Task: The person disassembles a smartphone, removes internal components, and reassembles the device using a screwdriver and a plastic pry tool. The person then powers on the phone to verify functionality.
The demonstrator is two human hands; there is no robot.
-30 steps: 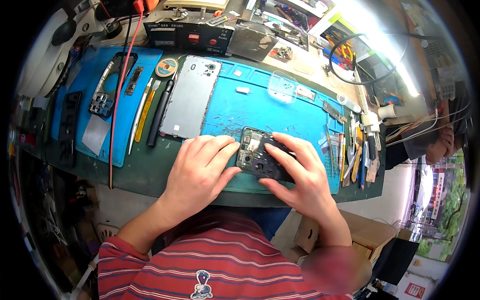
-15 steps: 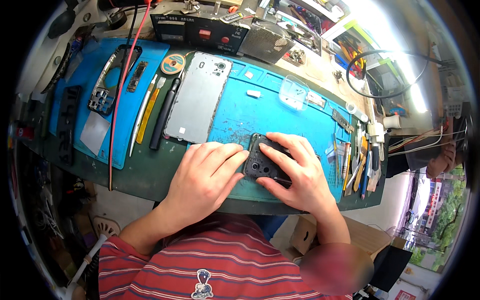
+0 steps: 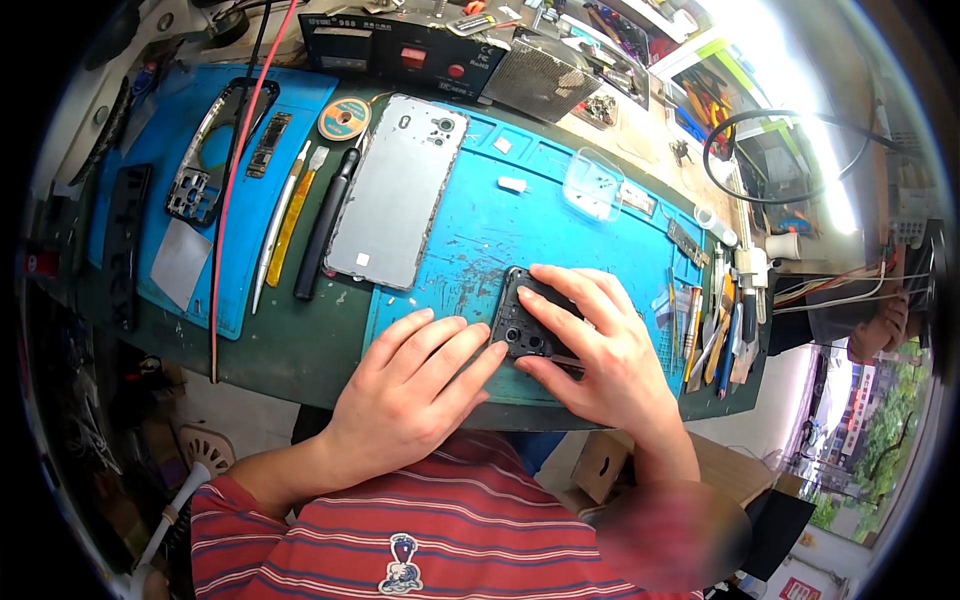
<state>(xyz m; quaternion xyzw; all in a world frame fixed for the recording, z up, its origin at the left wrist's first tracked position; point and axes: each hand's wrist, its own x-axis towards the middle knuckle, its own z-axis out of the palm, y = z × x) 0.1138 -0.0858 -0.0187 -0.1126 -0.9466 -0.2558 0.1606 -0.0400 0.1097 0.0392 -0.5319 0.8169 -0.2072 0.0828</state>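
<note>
Head view: the right hand (image 3: 615,355) lies over a dark phone (image 3: 516,335), its thumb bent in at the near edge and its fingertips on the top face and far edge, so the phone is held between them. The left hand (image 3: 415,385) is palm down, fingers loosely bent and slightly parted, holding nothing visible; its index tip is at the phone's left end, though whether it presses there I cannot tell.

The phone rests on the near part of a blue mat (image 3: 470,235), round lenses showing at its left end. Beyond it on the mat are a small white piece (image 3: 513,185) and a clear box (image 3: 594,187). A grey panel (image 3: 390,200) lies across the mat's left edge.

Left of the panel, a black-handled tool (image 3: 322,240), a yellow brush (image 3: 295,222) and a white pen-shaped tool (image 3: 276,230) lie side by side, with a spool (image 3: 344,118) near their far ends. Farther left, a second blue mat (image 3: 225,315) bears a phone frame (image 3: 190,195) and a grey sheet (image 3: 182,262).
</note>
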